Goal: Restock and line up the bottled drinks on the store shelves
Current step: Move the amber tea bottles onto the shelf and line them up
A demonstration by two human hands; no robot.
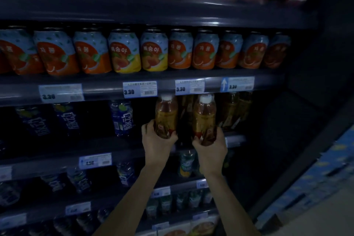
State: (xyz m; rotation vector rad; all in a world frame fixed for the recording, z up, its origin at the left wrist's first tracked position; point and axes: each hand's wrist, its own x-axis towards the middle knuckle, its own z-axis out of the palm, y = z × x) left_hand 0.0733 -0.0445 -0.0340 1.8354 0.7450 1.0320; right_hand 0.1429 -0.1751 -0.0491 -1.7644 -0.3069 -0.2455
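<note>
Third shelf, access check: dark open bay between the blue bottle [122, 118] and the left amber tea bottle [166, 116], nothing visible in it; narrow gap between that bottle and the right amber tea bottle [204, 119], partly filled by darker bottles standing behind; stocked amber bottles [234, 109] close off the right end, just beside the right bottle; overhead, the shelf rail with price tags [140, 89] sits close above both white caps, leaving little headroom; lower shelf lip [236, 140] lies just under the bottle bases; dark side wall [306, 120] bounds the bay at right
</note>
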